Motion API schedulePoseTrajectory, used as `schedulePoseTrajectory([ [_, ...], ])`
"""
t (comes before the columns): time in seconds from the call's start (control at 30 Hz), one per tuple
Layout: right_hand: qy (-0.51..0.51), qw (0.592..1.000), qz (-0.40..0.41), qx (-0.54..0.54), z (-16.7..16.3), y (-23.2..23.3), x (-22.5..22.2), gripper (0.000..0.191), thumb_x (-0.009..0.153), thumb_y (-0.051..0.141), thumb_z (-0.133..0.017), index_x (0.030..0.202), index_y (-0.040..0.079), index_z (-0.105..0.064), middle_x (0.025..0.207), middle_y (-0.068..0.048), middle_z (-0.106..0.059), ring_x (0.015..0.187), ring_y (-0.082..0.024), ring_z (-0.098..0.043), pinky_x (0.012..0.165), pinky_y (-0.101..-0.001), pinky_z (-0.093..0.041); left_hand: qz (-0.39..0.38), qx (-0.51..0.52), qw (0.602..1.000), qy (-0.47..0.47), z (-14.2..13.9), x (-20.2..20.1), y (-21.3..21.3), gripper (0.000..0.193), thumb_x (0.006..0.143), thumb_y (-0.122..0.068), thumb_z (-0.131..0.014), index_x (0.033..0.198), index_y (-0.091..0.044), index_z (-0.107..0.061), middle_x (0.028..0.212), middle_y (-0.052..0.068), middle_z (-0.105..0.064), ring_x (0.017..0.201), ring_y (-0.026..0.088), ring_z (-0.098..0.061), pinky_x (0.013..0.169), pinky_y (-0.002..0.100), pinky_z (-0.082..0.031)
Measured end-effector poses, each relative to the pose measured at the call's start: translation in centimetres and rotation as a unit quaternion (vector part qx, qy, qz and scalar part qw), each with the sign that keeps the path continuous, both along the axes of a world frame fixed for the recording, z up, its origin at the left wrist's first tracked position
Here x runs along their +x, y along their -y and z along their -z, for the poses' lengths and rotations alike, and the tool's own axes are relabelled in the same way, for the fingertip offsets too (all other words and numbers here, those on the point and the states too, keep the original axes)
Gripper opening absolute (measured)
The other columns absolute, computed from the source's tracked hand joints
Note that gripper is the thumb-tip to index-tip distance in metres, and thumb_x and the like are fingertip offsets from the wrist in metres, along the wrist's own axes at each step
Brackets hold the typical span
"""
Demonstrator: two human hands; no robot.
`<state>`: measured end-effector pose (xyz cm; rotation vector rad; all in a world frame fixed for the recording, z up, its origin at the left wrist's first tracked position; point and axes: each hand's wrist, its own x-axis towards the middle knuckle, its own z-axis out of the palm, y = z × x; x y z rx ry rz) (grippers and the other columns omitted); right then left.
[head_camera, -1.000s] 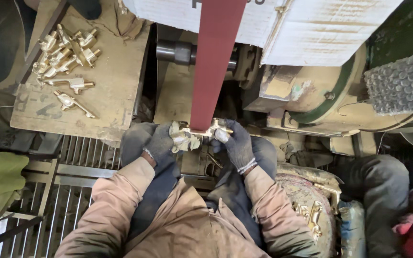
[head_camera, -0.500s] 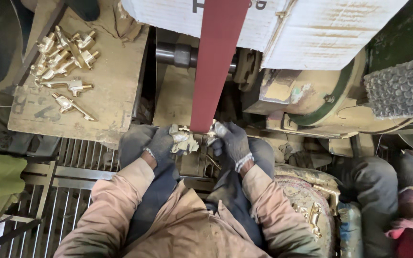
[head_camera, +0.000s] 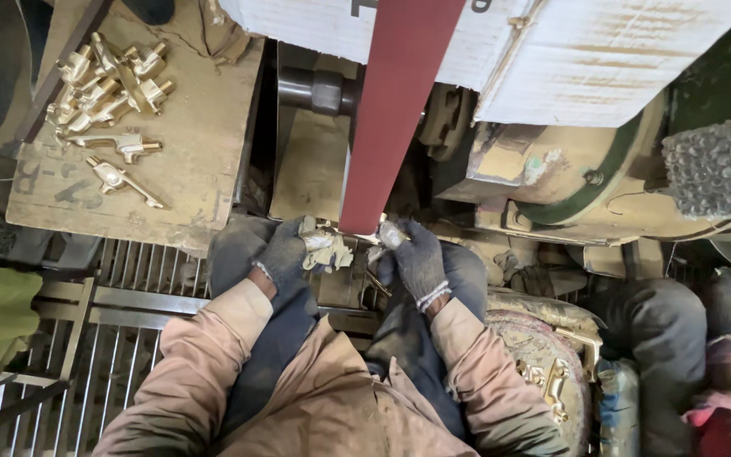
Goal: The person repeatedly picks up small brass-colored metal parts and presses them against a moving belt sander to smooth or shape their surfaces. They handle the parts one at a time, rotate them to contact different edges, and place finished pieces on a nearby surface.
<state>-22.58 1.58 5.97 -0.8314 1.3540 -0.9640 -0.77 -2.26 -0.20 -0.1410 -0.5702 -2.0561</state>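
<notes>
Holding a Brass Casting at the Foot of the Belt

Gripping from both sides, the gloved left hand (head_camera: pixel 285 254) and right hand (head_camera: pixel 416 258) close on one pale brass fitting (head_camera: pixel 325 250), which sits between them, touching the lower end of the red abrasive belt (head_camera: pixel 395 110). Its long axis runs roughly crosswise to the belt. The left hand wraps more of it. Further brass castings (head_camera: pixel 112 76) lie well apart on the wooden tabletop (head_camera: pixel 196 152), up-left
</notes>
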Motion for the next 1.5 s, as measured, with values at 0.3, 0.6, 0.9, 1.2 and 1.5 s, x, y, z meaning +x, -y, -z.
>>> schedulePoseTrajectory([
  [0.3, 0.026, 0.995, 0.028, 0.094, 1.7, 1.2, -0.1, 0.037, 0.098, 0.027, -0.066, 0.100, -0.010, -0.065, 0.060, -0.015, -0.063, 0.036, -0.021, -0.052, 0.035, -0.0343, -0.042, -0.076, 0.179, 0.909, 0.369, 0.0, 1.4, -1.8, 0.024, 0.091, 0.007, -0.060, 0.072, -0.005, -0.051, 0.065, 0.014, -0.062, 0.055, 0.026, -0.061, 0.049, 0.041, -0.053],
  [0.6, 0.069, 0.997, 0.028, 0.017, 1.7, 0.0, -0.9, 0.030, 0.096, 0.023, -0.065, 0.108, -0.005, -0.066, 0.064, -0.012, -0.066, 0.041, -0.017, -0.055, 0.039, -0.0301, -0.045, -0.070, 0.186, 0.889, 0.412, 0.2, 0.7, -2.2, 0.010, 0.090, 0.006, -0.063, 0.098, 0.004, -0.068, 0.081, 0.011, -0.069, 0.065, 0.019, -0.067, 0.057, 0.033, -0.054],
  [0.9, 0.120, 0.984, 0.050, 0.119, 3.1, 1.1, -1.9, 0.028, 0.097, 0.026, -0.066, 0.087, 0.000, -0.063, 0.058, -0.009, -0.060, 0.038, -0.019, -0.052, 0.035, -0.0323, -0.042, -0.026, 0.131, 0.930, 0.343, 0.4, 0.2, -2.1, 0.028, 0.095, 0.007, -0.061, 0.075, -0.006, -0.047, 0.068, 0.015, -0.061, 0.059, 0.023, -0.062, 0.057, 0.038, -0.056],
  [1.2, 0.124, 0.984, 0.043, 0.120, -1.1, -2.3, -2.2, 0.030, 0.097, 0.030, -0.066, 0.100, 0.000, -0.068, 0.062, -0.004, -0.061, 0.044, -0.013, -0.054, 0.041, -0.0283, -0.044, -0.021, 0.088, 0.896, 0.436, -0.6, 0.7, -3.3, 0.007, 0.091, 0.004, -0.065, 0.090, 0.000, -0.059, 0.082, 0.013, -0.068, 0.066, 0.018, -0.065, 0.057, 0.031, -0.055],
  [1.5, -0.006, 1.000, -0.015, -0.022, -6.6, -12.1, -1.3, 0.037, 0.089, 0.010, -0.069, 0.124, -0.002, -0.066, 0.094, -0.009, -0.077, 0.068, -0.010, -0.065, 0.064, -0.0239, -0.055, 0.047, 0.055, 0.882, 0.466, -2.7, 2.3, -7.3, 0.035, 0.087, -0.008, -0.072, 0.121, 0.001, -0.066, 0.095, 0.007, -0.071, 0.079, 0.014, -0.068, 0.065, 0.028, -0.058],
])
